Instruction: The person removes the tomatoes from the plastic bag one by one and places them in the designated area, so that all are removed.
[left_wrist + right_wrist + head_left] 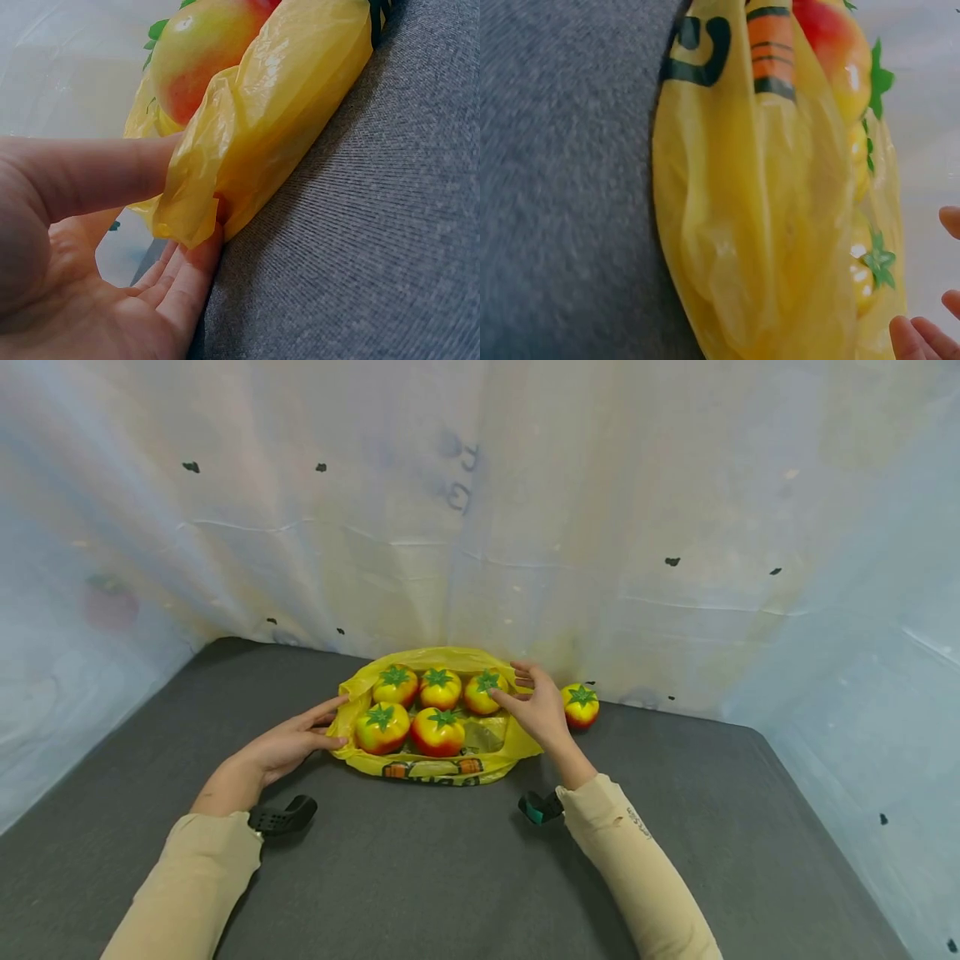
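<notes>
A yellow plastic bag (431, 769) lies with its mouth spread wide, and several yellow-red artificial tomatoes with green star-shaped leaves sit inside. My left hand (288, 745) pinches the bag's left edge; in the left wrist view the thumb presses the folded plastic (202, 161) against the fingers below. Over the bag's right rim hovers my right hand (542, 710), fingers spread and loosely bent. Its thumb tip is right at the back-right tomato (483, 695). The right wrist view catches only its fingertips (907, 337), beside the bag (735, 195).
One more tomato (580, 710) stands outside the bag, just beyond the right hand. All of it rests on a dark grey table (427, 868). A pale plastic sheet (570, 510) hangs behind the table's back edge, with more sheeting at both sides.
</notes>
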Available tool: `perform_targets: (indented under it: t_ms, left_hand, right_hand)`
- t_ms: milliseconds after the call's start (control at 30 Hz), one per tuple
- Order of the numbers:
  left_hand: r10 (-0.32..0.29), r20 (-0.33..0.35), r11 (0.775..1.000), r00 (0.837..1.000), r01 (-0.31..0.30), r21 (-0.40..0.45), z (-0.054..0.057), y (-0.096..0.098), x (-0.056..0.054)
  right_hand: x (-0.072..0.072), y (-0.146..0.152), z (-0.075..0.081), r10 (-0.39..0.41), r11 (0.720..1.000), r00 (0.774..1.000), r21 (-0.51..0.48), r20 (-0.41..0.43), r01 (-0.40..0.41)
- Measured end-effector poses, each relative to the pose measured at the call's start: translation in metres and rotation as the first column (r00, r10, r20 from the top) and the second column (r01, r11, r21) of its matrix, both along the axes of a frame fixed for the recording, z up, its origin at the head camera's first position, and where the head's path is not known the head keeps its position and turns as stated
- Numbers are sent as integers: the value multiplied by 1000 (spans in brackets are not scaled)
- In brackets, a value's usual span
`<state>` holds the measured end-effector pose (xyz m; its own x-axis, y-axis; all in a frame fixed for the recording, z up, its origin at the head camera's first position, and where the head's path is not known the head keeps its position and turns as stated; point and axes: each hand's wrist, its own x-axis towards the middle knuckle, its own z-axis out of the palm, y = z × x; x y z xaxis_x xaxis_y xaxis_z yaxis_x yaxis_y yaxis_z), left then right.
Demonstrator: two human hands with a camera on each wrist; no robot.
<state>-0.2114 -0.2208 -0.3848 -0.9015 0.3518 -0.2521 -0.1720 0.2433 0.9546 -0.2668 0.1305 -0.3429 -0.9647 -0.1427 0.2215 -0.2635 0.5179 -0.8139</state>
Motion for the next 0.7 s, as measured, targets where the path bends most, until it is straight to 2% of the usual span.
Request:
perform_targets:
  t_ms: [400,700]
  left_hand:
    - [9,9,1000,1000,-9,2,0,-3,0]
    - [5,9,1000,1000,-5,17,0,-1,0]
  right_hand:
    - [-2,-15,-7,-11,998,1000,54,1,11]
    - [-7,-19,-14,-53,994,999,100,-4,54]
